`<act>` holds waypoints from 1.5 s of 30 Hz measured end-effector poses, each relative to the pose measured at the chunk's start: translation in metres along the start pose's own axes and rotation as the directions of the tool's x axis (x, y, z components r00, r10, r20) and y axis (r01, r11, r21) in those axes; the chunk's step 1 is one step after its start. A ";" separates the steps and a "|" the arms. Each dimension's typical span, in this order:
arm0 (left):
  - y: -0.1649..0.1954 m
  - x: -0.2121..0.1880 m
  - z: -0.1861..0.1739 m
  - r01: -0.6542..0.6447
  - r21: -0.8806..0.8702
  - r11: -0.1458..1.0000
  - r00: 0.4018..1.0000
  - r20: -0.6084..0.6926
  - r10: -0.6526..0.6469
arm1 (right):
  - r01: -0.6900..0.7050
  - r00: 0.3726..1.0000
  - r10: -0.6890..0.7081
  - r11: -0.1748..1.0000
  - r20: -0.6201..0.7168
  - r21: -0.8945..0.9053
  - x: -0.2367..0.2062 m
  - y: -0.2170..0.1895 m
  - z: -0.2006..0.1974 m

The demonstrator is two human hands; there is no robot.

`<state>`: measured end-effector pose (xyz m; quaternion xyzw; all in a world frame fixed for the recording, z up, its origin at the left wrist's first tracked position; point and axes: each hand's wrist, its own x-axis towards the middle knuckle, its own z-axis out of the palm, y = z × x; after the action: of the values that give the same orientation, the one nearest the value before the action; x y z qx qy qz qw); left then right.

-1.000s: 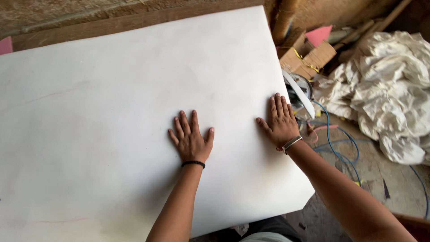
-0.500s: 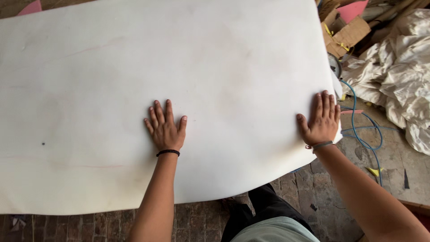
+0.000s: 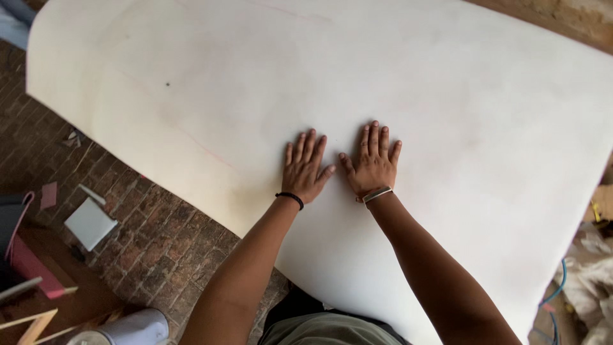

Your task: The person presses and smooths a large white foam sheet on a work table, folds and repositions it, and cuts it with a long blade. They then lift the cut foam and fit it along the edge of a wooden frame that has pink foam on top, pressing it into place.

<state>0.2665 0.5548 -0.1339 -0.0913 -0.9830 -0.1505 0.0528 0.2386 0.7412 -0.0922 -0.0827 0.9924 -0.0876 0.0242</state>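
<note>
two hands: both are lying flat and open, palms down, fingers spread, gripping nothing.
left hand: it is pressing on the white sheet just left of the picture's middle, with a black band at the wrist.
right hand: it is lying just beside the left one at its 3 o'clock, thumbs nearly meeting, with a grey bracelet at the wrist.
white sheet: it is filling most of the view, running from 10 o'clock to 4 o'clock; its near edge is sloping down toward 5 o'clock and hanging past the person's lap. a small dark speck is sitting toward 10 o'clock, and a faint reddish line is crossing the surface from there toward the hands.
brick floor: it is showing at 8 o'clock, below the sheet's edge.
white square piece: it is lying on the bricks at 8 o'clock, well apart from the hands.
blue cable: it is curling at 4 o'clock, beside crumpled pale cloth.
doing it well, as a judgement: the sheet seems to be getting smoothed or held flat, so keeping both palms fully down and the pressure even is likely helping; the hands sitting close together are leaving the far corners free to lift, and the overhanging edge near 5 o'clock may be sagging.
hidden: what is lying under the sheet cannot be told.
</note>
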 end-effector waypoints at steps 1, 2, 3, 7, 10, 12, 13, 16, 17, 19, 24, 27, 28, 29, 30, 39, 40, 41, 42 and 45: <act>-0.002 -0.007 0.001 -0.010 0.001 1.000 1.000 -0.007 0.010 | 0.034 0.999 -0.034 0.999 0.003 -0.004 0.019 -0.008 -0.005; -0.004 -0.016 0.002 -0.022 0.005 1.000 1.000 -0.011 0.022 | 0.065 0.998 -0.065 0.998 0.006 -0.005 0.036 -0.018 -0.007; -0.009 -0.027 0.000 -0.037 0.011 0.999 0.999 -0.013 0.037 | 0.073 0.997 -0.073 0.997 0.016 -0.006 0.051 -0.026 -0.008; -0.038 -0.047 -0.012 -0.069 0.093 0.993 0.998 0.014 0.068 | 0.054 0.998 -0.054 0.998 0.020 -0.025 0.091 -0.053 -0.002; -0.088 -0.033 -0.027 0.017 0.083 0.996 1.000 0.007 -0.018 | 0.030 0.999 -0.032 0.996 -0.021 -0.082 0.103 -0.083 0.015; -0.133 -0.007 -0.042 0.092 0.083 0.992 0.996 -0.002 -0.092 | 0.023 0.999 -0.027 0.996 -0.040 -0.091 0.106 -0.104 0.027; -0.158 0.008 -0.052 0.128 0.071 0.989 0.992 -0.028 -0.126 | 0.031 0.999 -0.034 0.996 -0.039 -0.082 0.109 -0.114 0.033; -0.223 0.050 -0.083 0.212 0.044 0.976 0.975 -0.071 -0.209 | 0.013 0.997 -0.023 0.992 -0.079 -0.128 0.112 -0.123 0.052; -0.244 0.063 -0.096 0.236 0.050 0.970 0.970 -0.076 -0.232 | 0.023 0.992 -0.037 0.992 -0.118 -0.123 0.113 -0.121 0.056; -0.282 0.070 -0.105 0.261 0.069 0.963 0.964 -0.077 -0.256 | 0.005 0.989 -0.021 0.994 -0.144 -0.109 0.111 -0.114 0.066; -0.302 0.075 -0.095 0.284 0.133 0.950 0.949 -0.183 -0.258 | -0.042 0.979 0.020 0.994 -0.202 -0.102 0.099 -0.112 0.060; -0.305 0.072 -0.078 0.257 0.085 0.963 0.956 -0.170 -0.240 | -0.135 0.976 0.101 0.976 -0.194 -0.168 0.110 -0.146 0.047; -0.307 0.072 -0.076 0.248 0.073 0.966 0.958 -0.167 -0.233 | -0.144 0.976 0.112 0.975 -0.185 -0.171 0.125 -0.165 0.044; -0.312 0.074 -0.076 0.244 0.065 0.968 0.958 -0.170 -0.230 | -0.148 0.977 0.117 0.974 -0.179 -0.171 0.146 -0.186 0.042; -0.315 0.075 -0.077 0.244 0.061 0.968 0.957 -0.177 -0.230 | -0.105 0.986 0.083 0.983 -0.146 -0.151 0.167 -0.208 0.043; -0.346 0.075 -0.106 0.069 -0.063 0.996 0.996 -0.057 -0.072 | -0.032 0.999 0.038 0.982 0.030 -0.184 0.350 -0.388 0.035; -0.361 0.079 -0.111 0.006 -0.078 0.997 0.999 -0.033 -0.009 | -0.031 0.999 0.037 0.985 0.031 -0.171 0.367 -0.399 0.033; -0.378 0.084 -0.116 -0.053 -0.093 0.994 0.999 -0.010 0.053 | -0.028 0.999 0.034 0.987 0.034 -0.157 0.385 -0.405 0.030; -0.400 0.091 -0.123 -0.111 -0.112 0.987 0.994 0.013 0.113 | -0.025 0.999 0.030 0.989 0.038 -0.145 0.403 -0.414 0.029; -0.493 0.144 -0.151 -0.008 -0.026 1.000 0.999 0.036 0.008 | -0.021 0.997 0.030 0.992 0.075 -0.120 0.465 -0.441 0.030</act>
<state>0.0413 0.0701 -0.1127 -0.0987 -0.9814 -0.1612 0.0343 -0.1476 0.2297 -0.0585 -0.0745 0.9952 -0.0244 0.0586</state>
